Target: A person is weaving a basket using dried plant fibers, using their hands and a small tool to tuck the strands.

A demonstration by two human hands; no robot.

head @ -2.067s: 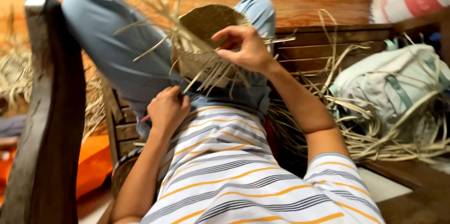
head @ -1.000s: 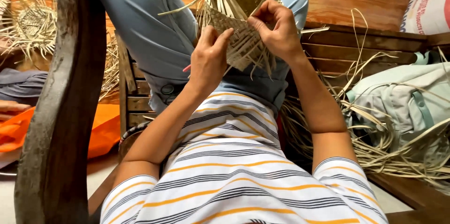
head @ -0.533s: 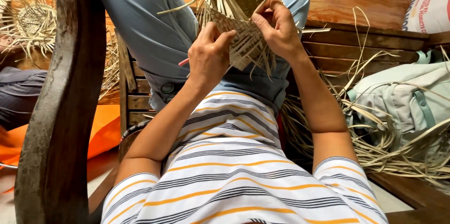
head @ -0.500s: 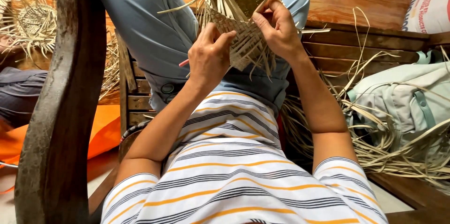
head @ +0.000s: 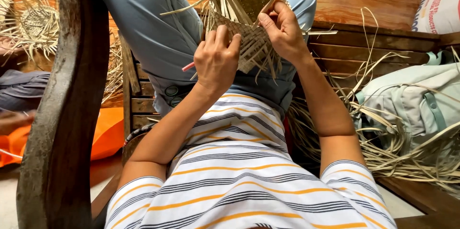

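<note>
A half-woven straw basket (head: 249,23) rests on my lap, with loose pale strips sticking up and out from its rim. My left hand (head: 216,59) grips the woven wall at its near left side, and a thin pink tool pokes out below the fingers. My right hand (head: 282,28) pinches one upright straw strip at the basket's right edge. Both hands touch the weave. I wear blue trousers and a striped shirt.
A dark wooden post (head: 67,114) stands close at the left. A wooden bench (head: 373,51) runs to the right, holding a pale green backpack (head: 412,99) and loose straw strips (head: 393,152). Orange cloth (head: 105,133) lies lower left. A white sack (head: 438,6) sits top right.
My left hand rose from my waist to the basket and took hold of its woven side. The right hand stays on the strips, shifting only slightly.
</note>
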